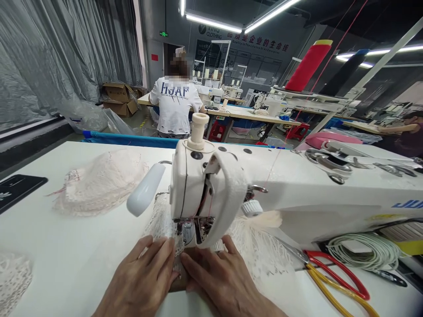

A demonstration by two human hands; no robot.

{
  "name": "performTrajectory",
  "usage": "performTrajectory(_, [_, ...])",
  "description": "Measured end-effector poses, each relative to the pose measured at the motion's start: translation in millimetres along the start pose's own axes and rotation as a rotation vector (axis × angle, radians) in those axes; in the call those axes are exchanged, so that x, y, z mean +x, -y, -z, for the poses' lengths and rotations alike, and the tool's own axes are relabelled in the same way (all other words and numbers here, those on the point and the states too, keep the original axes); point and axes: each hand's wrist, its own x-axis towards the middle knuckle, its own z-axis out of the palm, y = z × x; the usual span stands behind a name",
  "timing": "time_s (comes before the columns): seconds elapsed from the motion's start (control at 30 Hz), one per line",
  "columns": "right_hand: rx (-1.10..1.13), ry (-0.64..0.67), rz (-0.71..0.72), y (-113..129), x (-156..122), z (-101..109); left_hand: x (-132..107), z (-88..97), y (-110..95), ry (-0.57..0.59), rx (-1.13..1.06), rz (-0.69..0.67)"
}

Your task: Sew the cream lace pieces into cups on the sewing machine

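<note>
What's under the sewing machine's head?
White lace shows there, the left hand on it and the right hand close by. The machine head hides whatever lies behind its lower end.

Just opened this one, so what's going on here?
Someone is working at a white sewing machine, both hands close to the needle area. The left hand rests on white lace; the right hand is beside it, partly hidden under the machine head. Whether the machine is running can't be told. A pale fabric pile lies to the left, scissors to the right.
</note>
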Motion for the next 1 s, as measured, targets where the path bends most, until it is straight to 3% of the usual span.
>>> performTrajectory(0.27, [-0.012, -0.033, -0.016, 0.4, 2.8, -3.2, -3.4, -8.3, 1.3, -0.005, -0.013, 0.022])
performTrajectory(0.57, [-0.067, 0.102, -0.088, 0.9, 1.6, -5.3, 10.5, -1.5, 8.9, 0.051, -0.090, 0.128])
performTrajectory(0.73, [-0.060, 0.034, -0.077, 2.4, 2.5, -6.7, 7.3, -4.1, 7.0, 0.090, -0.031, 0.147])
performTrajectory(0.83, [-0.037, 0.027, -0.079, 4.1, 3.9, -5.4, 4.1, 2.9, 1.1, 0.101, -0.022, 0.117])
performTrajectory(1.0, [0.002, 0.059, -0.092, 3.3, 1.5, -3.6, -2.8, 19.8, -1.5, 0.138, -0.261, 0.175])
